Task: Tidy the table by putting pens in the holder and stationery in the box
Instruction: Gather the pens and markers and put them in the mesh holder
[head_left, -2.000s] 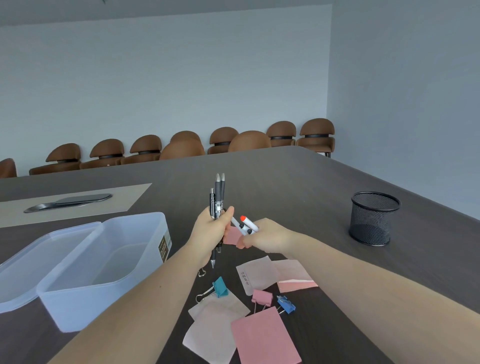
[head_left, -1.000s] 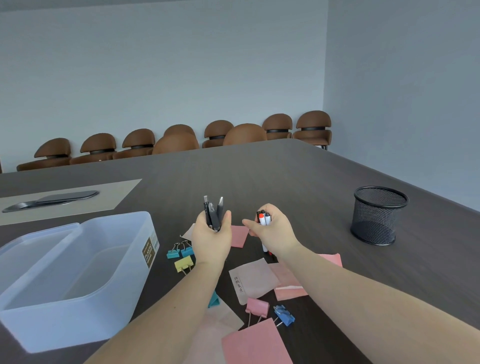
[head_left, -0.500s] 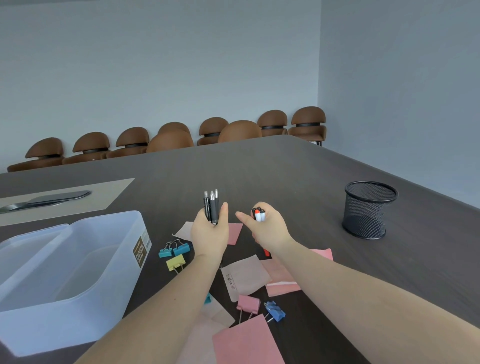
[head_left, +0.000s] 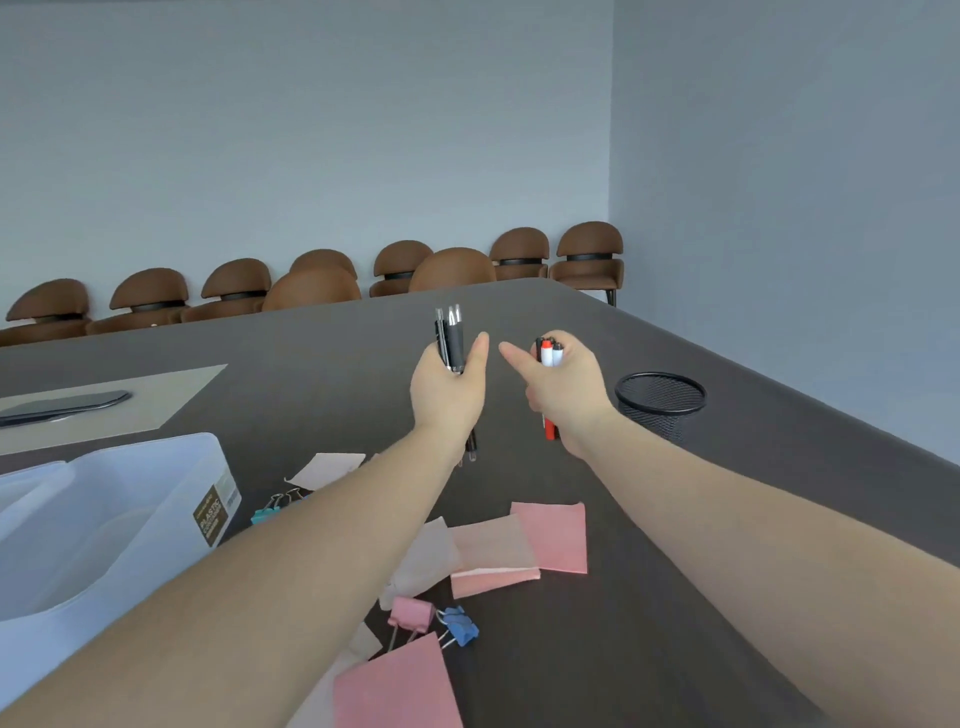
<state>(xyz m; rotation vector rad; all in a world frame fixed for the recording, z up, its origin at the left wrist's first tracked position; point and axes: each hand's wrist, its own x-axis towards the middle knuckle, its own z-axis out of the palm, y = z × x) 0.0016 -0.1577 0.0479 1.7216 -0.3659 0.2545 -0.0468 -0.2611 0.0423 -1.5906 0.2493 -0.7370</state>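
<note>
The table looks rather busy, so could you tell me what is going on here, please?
A person is tidying the dark table. The left hand grips a bunch of black pens; the right hand holds red and white markers. The mesh pen holder stands beyond the right wrist. Sticky notes and binder clips lie loose beside the open plastic box.

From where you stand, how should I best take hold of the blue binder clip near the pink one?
Take the blue binder clip by its wire handles, coming from the far side with two fingers. The handles point away from the folded body, toward the pink binder clip, and look raised off the table, so fingers should slip under them more easily than under the body.
</note>
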